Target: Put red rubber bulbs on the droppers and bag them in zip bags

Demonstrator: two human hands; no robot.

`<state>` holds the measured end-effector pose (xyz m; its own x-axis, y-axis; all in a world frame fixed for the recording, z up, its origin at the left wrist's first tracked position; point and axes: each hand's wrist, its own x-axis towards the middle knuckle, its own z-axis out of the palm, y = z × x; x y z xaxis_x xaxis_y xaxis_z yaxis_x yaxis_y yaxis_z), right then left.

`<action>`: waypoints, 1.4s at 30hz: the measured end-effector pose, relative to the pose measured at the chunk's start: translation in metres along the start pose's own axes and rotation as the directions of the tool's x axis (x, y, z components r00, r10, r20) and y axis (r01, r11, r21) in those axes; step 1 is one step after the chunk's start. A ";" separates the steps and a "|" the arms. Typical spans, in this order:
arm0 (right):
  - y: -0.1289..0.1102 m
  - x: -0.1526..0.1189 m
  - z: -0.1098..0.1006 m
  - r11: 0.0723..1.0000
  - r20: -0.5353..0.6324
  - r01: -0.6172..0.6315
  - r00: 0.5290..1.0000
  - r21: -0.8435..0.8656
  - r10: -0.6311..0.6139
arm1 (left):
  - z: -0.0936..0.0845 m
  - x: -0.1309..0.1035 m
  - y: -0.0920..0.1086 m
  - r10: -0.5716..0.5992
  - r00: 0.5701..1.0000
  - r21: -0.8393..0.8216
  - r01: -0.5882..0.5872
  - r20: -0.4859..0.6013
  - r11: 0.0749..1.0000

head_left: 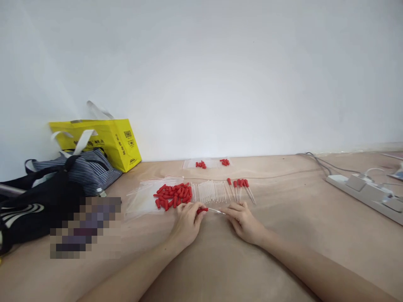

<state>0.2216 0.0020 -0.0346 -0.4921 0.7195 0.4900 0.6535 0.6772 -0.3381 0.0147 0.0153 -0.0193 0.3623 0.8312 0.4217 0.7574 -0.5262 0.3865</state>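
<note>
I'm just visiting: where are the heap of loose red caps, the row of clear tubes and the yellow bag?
Heap of red caps (176, 193): head view, middle of the heap.
Row of clear tubes (209, 192): head view, mid-row.
Yellow bag (108, 136): head view, wide printed side.

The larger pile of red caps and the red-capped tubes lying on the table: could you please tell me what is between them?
In the head view, a row of uncapped tubes lies between that pile and the red-capped tubes.

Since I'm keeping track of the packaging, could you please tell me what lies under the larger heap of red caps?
A clear plastic bag shows along the left edge of the red caps; what lies beneath their middle is covered.
</note>
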 end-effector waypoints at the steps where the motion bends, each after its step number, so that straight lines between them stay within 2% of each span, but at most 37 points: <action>1: -0.001 0.000 0.000 1.000 0.002 0.000 1.000 0.007 0.000 | 0.000 0.000 0.001 0.007 1.000 -0.003 -0.007 -0.004 1.000; 10: -0.013 0.005 0.009 1.000 -0.108 -0.003 0.994 0.021 0.006 | -0.001 0.001 0.003 0.051 0.997 -0.031 -0.052 -0.051 0.998; 20: -0.013 0.004 0.001 0.977 -0.082 0.153 0.983 -0.151 -0.167 | -0.005 -0.008 0.004 0.176 0.984 -0.016 -0.177 -0.014 0.984; 23: -0.013 0.005 0.000 0.966 -0.106 0.192 0.972 -0.173 -0.212 | -0.006 -0.010 0.005 0.221 0.975 -0.008 -0.221 -0.010 0.975; 30: -0.018 0.007 0.004 0.971 -0.132 0.159 0.974 -0.177 -0.184 | -0.006 -0.012 0.008 0.236 0.972 0.015 -0.236 -0.004 0.972; 42: -0.015 0.012 0.008 0.983 -0.082 0.174 0.980 -0.066 -0.179 | -0.007 -0.012 0.008 0.249 0.968 0.018 -0.249 0.013 0.968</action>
<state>0.2011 0.0015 -0.0304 -0.5525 0.5716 0.6066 0.5944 0.7804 -0.1939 0.0130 -0.0002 -0.0156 0.5469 0.6762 0.4936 0.6525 -0.7137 0.2546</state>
